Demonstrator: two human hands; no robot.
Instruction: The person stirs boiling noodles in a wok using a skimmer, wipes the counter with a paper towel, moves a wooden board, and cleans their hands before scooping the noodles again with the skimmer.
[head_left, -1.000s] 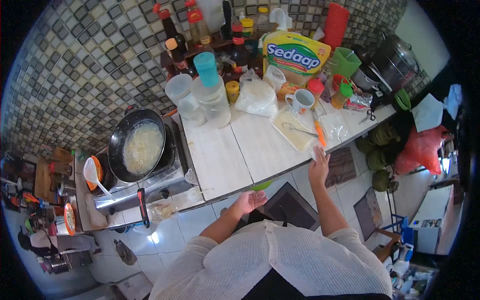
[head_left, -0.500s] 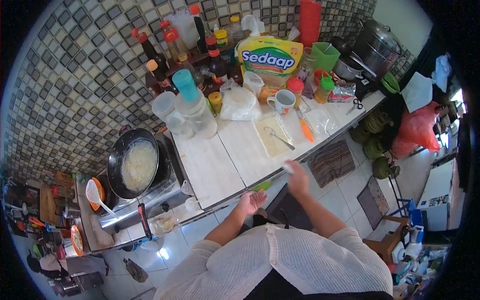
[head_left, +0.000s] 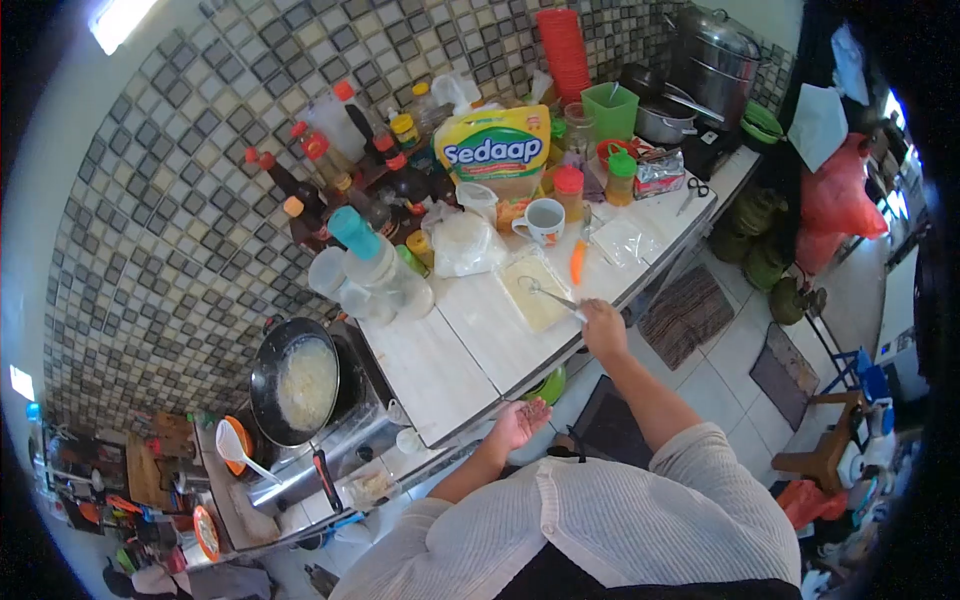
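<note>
My right hand (head_left: 604, 330) is at the counter's front edge, its fingers closed with a small white piece (head_left: 580, 316) showing at their tips. Right by those fingertips is the handle end of a metal spoon (head_left: 556, 298); whether they grip it I cannot tell. The spoon's bowl rests over a flat rectangular slab or tray of pale stuff (head_left: 541, 315), which seems covered in clear plastic. My left hand (head_left: 520, 422) is palm up in front of the counter, fingers apart, holding nothing; the palm looks smudged.
A black wok (head_left: 262, 405) with pale, bubbling contents sits on the stove at left, near a white skimmer (head_left: 235, 440). Behind the slab stand a mug (head_left: 541, 220), a bag of white powder (head_left: 468, 245) and a Sedaap pouch (head_left: 495, 150). An orange-handled knife (head_left: 578, 262) lies beside it.
My right hand has moved forward to the spoon's handle end. My left hand stays low and palm up. The head view has turned, shifting the counter in the picture.
</note>
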